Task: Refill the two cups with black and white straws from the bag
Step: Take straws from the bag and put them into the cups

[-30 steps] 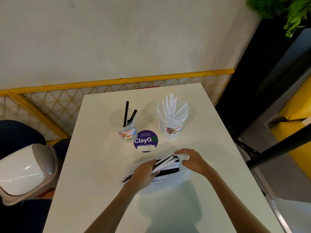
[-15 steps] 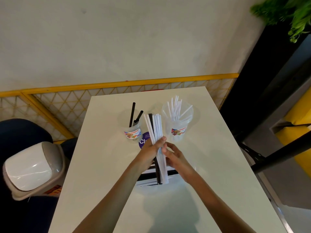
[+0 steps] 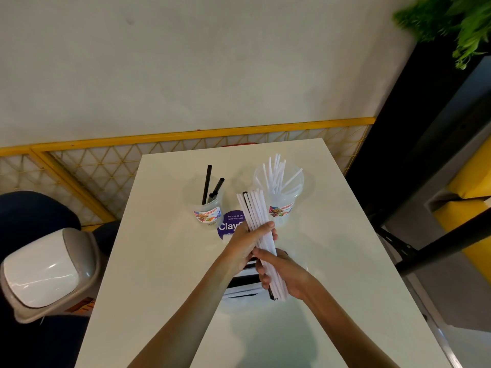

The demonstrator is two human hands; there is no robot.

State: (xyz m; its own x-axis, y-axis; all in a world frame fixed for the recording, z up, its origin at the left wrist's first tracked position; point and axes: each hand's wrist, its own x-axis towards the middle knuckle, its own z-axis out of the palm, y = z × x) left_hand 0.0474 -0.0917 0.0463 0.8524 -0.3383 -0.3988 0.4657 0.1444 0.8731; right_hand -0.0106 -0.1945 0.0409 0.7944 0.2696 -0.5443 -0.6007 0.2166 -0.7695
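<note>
Left hand (image 3: 247,245): fingers wrapped round the middle of a straw bundle (image 3: 253,208), clamped on it. Right hand (image 3: 287,274): fingers curled round the bundle's lower end, also gripping.

Bundle is held above the table (image 3: 164,261), tips pointing to about 11 o'clock. Mostly white straws; one black shows on its left edge, and black shows at the bottom end.

Bag (image 3: 240,290) lies flat on the table under the hands, with black and white straws inside, partly hidden by the wrists.

From the hands:
- Black cup (image 3: 208,213) at 11 o'clock, upright, a few black straws in it.
- White cup (image 3: 281,211) at 1 o'clock, upright, with a loose fan of white straws. Bundle tips sit just beside it; I can't tell if they touch.
- Purple sticker (image 3: 228,227) between the cups, partly covered by the left hand.
- Bin (image 3: 45,269) off the table at 9 o'clock.
</note>
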